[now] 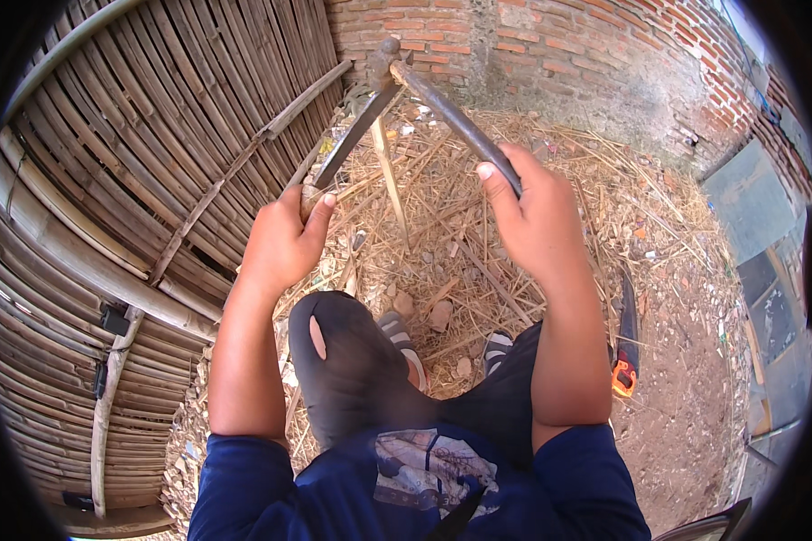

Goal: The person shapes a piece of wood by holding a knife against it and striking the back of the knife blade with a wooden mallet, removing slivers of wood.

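My left hand (289,239) is closed round the short wooden handle of a machete (356,135), its straight dark blade slanting up and away to the right. My right hand (537,212) grips the dark handle of a hammer (460,126), which slants up to the left. At the far middle the hammer's head, rounded at its top end, meets the upper end of the blade; whether it presses on the blade I cannot tell. Just beneath the blade, a pale wooden stake (388,176) slants down toward the straw, narrowing to its lower end. Its top is partly hidden by the blade.
Straw and debris (451,243) cover the ground before my knees. A bamboo slat wall (153,135) rises close on the left, a brick wall (568,54) at the back. On the right lie a handsaw (624,347) with an orange-and-black handle and grey sheets (753,198).
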A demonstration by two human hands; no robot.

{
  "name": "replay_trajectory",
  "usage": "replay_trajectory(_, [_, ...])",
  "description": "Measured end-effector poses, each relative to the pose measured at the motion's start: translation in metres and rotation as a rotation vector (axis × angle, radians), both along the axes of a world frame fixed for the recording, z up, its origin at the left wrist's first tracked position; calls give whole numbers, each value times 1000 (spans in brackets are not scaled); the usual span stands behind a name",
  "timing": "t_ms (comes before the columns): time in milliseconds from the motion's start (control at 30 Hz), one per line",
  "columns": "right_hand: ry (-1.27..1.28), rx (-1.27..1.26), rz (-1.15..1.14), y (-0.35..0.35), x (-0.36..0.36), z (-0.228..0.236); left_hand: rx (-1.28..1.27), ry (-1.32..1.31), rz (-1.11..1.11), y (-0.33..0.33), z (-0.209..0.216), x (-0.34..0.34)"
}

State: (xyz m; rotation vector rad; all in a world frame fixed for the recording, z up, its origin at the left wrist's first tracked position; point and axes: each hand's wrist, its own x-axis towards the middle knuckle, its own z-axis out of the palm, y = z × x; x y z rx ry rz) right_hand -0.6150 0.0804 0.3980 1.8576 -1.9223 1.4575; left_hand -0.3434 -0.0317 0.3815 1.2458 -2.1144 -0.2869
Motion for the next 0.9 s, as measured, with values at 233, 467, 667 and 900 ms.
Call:
replay_trajectory(233, [-204, -362, 42, -2, 10, 3, -32, -47, 4, 4, -1, -1])
replay_trajectory(467, [29, -85, -51, -25, -5, -24, -22, -23, 12, -5, 5, 1])
replay_trajectory(667, [-40, -448, -10, -24, -5, -15, 8, -26, 9, -15, 1, 6])
replay_trajectory(900, [-33, -117, 13, -25, -2, -17, -6, 8, -15, -12, 3, 6])
